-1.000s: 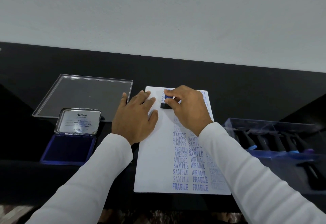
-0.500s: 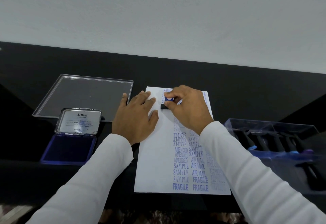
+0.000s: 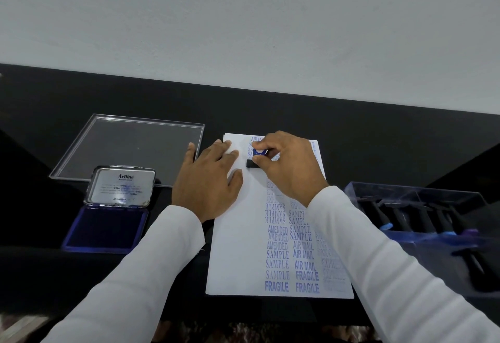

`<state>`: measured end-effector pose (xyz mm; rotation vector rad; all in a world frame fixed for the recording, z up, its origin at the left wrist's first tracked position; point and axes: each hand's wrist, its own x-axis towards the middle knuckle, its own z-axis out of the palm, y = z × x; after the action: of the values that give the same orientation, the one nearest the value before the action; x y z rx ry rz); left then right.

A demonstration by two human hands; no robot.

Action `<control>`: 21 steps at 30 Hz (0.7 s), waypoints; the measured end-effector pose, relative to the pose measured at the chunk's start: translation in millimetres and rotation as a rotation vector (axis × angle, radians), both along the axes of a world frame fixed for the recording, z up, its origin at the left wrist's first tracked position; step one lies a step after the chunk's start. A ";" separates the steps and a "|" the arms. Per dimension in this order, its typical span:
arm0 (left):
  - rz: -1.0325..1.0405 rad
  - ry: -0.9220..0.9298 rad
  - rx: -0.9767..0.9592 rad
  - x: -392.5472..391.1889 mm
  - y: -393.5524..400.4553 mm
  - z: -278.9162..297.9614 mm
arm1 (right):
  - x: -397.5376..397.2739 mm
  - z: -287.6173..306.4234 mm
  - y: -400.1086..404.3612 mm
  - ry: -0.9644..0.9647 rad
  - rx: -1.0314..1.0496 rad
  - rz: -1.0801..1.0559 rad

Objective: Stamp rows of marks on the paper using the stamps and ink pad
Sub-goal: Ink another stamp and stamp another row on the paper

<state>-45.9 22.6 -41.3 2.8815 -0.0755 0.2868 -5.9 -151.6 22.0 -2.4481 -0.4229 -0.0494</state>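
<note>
Presently right hand (image 3: 286,165) pinches stamp (image 3: 255,159) upright near paper's (image 3: 240,248) far edge; left hand (image 3: 208,180) lies spread flat just beside.

ink pad (image 3: 104,227) left of paper (image 3: 243,248), stamp box (image 3: 422,215) right

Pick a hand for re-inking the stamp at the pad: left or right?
Right. The right hand already grips the stamp; the left hand lies flat on the paper, though nearer the pad.
</note>
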 end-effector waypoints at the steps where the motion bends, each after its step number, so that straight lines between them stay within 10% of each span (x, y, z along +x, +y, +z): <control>1: 0.001 -0.004 0.000 -0.1 0.0 -0.6 | 0.1 -0.2 -0.2 -0.005 -0.001 0.003; 21: -0.001 0.005 0.004 -1.2 -0.9 0.6 | 0.5 -3.5 1.3 -0.010 0.018 -0.001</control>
<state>-47.1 21.7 -40.6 2.8855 -0.0770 0.2795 -5.4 -150.3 18.5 -2.4314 -0.4239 -0.0652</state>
